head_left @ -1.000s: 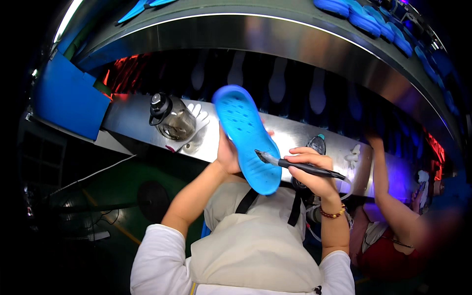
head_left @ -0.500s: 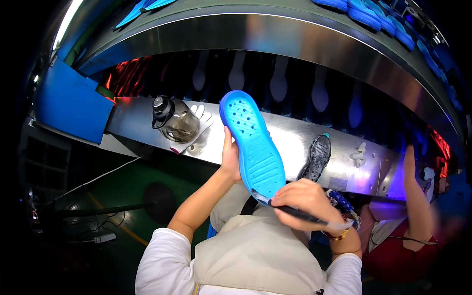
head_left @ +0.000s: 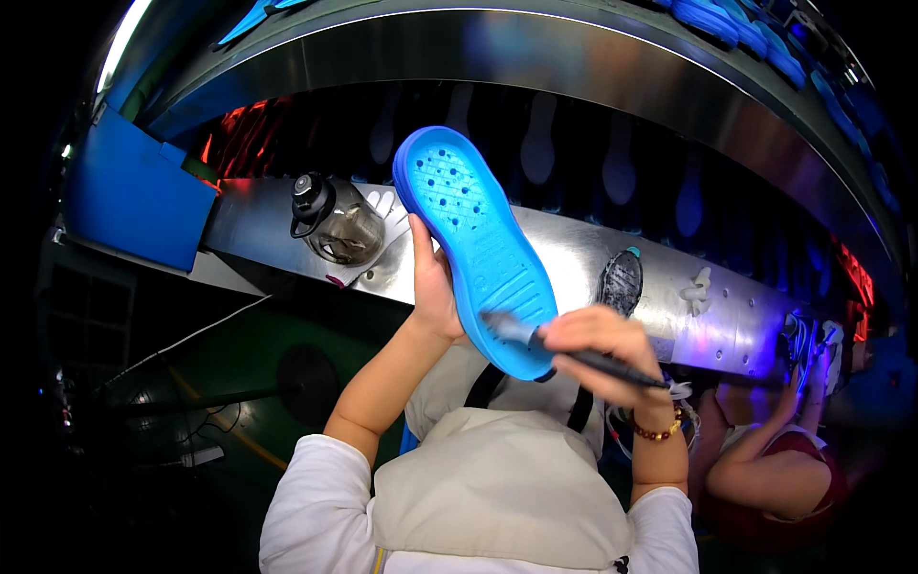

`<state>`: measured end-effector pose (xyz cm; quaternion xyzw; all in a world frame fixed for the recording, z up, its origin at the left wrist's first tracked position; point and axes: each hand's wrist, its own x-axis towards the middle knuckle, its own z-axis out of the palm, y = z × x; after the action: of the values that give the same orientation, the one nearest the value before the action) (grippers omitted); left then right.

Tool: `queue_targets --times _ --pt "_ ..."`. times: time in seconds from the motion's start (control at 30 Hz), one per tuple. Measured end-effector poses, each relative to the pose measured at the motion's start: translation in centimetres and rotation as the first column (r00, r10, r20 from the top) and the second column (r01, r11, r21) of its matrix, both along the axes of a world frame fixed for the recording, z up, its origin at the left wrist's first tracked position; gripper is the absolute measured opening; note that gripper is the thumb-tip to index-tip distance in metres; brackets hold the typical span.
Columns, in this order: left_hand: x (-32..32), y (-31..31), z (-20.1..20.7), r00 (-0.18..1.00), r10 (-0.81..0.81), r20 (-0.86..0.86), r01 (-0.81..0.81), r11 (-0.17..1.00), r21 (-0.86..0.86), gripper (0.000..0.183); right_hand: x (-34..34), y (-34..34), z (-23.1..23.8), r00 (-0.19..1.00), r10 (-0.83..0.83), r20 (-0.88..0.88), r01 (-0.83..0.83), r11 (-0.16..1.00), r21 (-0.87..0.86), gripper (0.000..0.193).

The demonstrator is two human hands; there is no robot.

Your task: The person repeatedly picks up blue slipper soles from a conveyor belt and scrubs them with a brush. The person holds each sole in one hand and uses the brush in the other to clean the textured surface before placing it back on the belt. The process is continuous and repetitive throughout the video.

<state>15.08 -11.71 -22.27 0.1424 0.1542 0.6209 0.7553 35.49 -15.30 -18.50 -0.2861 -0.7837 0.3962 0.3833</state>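
Observation:
My left hand [head_left: 435, 295] is closed on the left edge of a bright blue shoe sole [head_left: 492, 253], its thumb along the rim. The sole is tilted with its inner face up, showing small holes at the far end and ridges across the middle. In my right hand [head_left: 604, 349] is a black-handled brush [head_left: 513, 330], gripped between the fingers and blurred by motion. Its bristles are over the inner face of the sole's near end, seemingly touching it. Fingers behind the sole are hidden.
A metal ledge [head_left: 564, 249] runs across in front of me. On it are a dark clear bottle [head_left: 335, 222], a white glove [head_left: 392, 222], a black patterned sole-shaped piece [head_left: 621, 284] and a white crumpled item [head_left: 697, 292]. A co-worker's arm [head_left: 765, 450] is at right.
The blue sole has moved up and left with my left hand. The brush has gone from the sole's near rim onto its inner face. The co-worker's reaching arm has drawn back.

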Motion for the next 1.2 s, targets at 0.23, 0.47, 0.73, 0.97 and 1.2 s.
queue_targets --times 0.23,0.47,0.73,0.97,1.2 --pt "-0.6 0.8 1.2 0.996 -0.083 0.036 0.082 0.996 0.036 0.083 1.6 0.3 -2.4 0.940 -0.016 -0.340 -0.125 0.913 -0.389 0.020" --pt "2.0 -2.4 0.6 0.983 -0.043 -0.179 0.073 0.984 0.163 0.079 -0.8 -1.6 -2.8 0.821 -0.230 -0.523 -0.085 0.857 -0.509 0.020" --pt "1.4 -0.9 0.7 0.995 -0.094 0.039 0.088 0.986 0.144 0.056 -0.9 -1.1 -1.5 0.930 -0.160 -0.330 0.052 0.949 -0.311 0.022" --pt "0.8 -0.4 1.3 0.988 -0.141 0.057 0.133 0.982 0.132 0.059 0.1 1.3 0.3 0.972 -0.072 -0.222 0.058 0.996 -0.066 0.020" --pt "0.0 0.1 2.1 0.956 -0.287 0.056 0.275 0.949 0.156 0.055 0.0 1.2 1.2 0.989 0.065 -0.133 -0.079 0.992 -0.102 0.018"
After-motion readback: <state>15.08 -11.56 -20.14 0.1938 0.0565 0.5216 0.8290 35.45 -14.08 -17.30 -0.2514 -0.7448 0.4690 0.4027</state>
